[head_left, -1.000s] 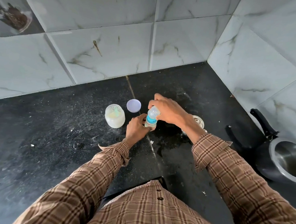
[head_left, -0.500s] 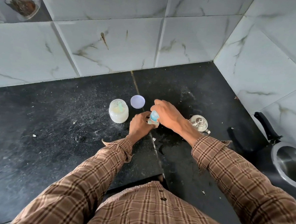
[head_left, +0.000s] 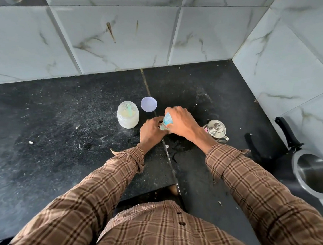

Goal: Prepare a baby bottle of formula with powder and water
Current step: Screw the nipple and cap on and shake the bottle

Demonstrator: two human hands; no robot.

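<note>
Lowered onto the bench (head_left: 61,135), both hands' grip holds the small clear blue-collared baby bottle (head_left: 167,120), right hand (head_left: 181,121) above twisting its top, left hand (head_left: 151,130) bracing below; shaking likely follows.

jar (head_left: 128,115) left of bottle (head_left: 166,121), kettle (head_left: 216,130) right

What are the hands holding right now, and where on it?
The baby bottle: left hand grips its lower body, right hand wraps over its top.
</note>
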